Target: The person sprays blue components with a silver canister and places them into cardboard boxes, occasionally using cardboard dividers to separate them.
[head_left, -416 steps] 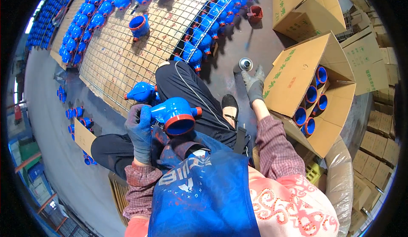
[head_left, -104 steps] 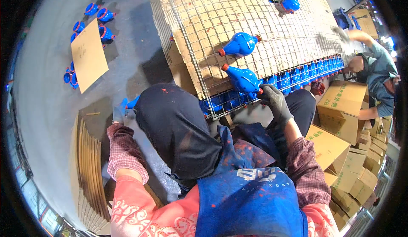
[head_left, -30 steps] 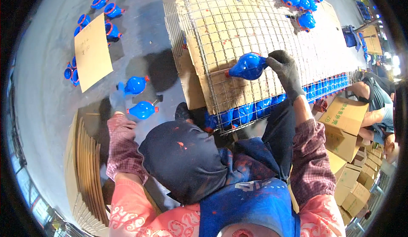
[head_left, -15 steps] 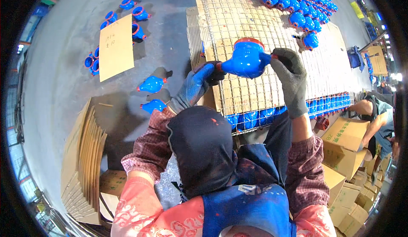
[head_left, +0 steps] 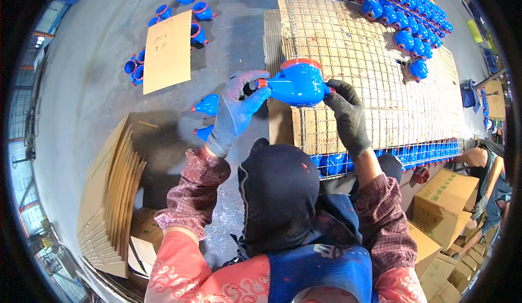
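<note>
A glossy blue water meter body [head_left: 298,85] is held up level in front of me, its wide red-rimmed mouth facing away. My left hand [head_left: 237,107], in a grey glove smeared with blue, pinches the red-tipped pipe end on the left with thumb and fingers. At the opposite pipe end, my right hand [head_left: 347,115] in a dark grey glove has its fingers closed on the tip. The piece hangs over the left part of a wire mesh rack [head_left: 375,85] lined with cardboard.
Rows of blue bodies [head_left: 405,17] stand at the far right, more under the mesh's near edge. Others lie on the floor around a cardboard sheet [head_left: 168,53]. Flattened cartons [head_left: 111,200] lean at left. A co-worker [head_left: 484,178] bends by open boxes [head_left: 443,200] at right.
The meter body has come slightly nearer and tilted a little. My left hand has turned more upright, fingers at the red tip. The whole view has shifted; the co-worker's arms have moved.
</note>
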{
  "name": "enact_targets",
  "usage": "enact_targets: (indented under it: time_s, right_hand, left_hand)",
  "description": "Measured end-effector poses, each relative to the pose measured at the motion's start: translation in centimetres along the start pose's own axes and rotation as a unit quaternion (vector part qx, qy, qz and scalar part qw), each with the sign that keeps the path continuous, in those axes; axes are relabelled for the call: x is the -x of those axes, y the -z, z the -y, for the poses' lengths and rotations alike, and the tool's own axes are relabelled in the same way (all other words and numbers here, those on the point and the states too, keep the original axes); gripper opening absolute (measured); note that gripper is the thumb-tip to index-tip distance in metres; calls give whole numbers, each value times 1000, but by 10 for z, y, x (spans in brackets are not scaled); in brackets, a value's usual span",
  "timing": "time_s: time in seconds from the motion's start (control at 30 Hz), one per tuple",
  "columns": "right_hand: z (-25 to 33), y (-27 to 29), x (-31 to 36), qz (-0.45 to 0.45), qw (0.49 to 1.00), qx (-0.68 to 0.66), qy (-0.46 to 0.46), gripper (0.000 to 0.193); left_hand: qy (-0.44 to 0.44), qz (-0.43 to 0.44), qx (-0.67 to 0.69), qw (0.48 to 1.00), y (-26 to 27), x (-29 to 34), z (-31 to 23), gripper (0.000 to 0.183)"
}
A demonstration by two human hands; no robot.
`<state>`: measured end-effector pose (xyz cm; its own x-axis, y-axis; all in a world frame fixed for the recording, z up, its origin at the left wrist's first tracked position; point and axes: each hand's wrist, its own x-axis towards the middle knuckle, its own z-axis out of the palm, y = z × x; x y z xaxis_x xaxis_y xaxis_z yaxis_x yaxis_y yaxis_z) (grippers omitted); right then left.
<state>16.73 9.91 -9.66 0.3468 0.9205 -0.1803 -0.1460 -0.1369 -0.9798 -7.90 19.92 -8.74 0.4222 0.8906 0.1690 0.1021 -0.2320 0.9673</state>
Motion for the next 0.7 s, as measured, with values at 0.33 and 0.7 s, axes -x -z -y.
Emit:
enact_targets:
  time_s: [0.33,0.7]
  right_hand:
    - [-41,-29,-42,61,998,-34,-5,37]
    - [-43,-45,-56,65,995,-74,-34,44]
  left_hand:
    - [8,37,-79,996,39,-12,5,37]
    - [-118,19,-228,966,41,-28,-3,37]
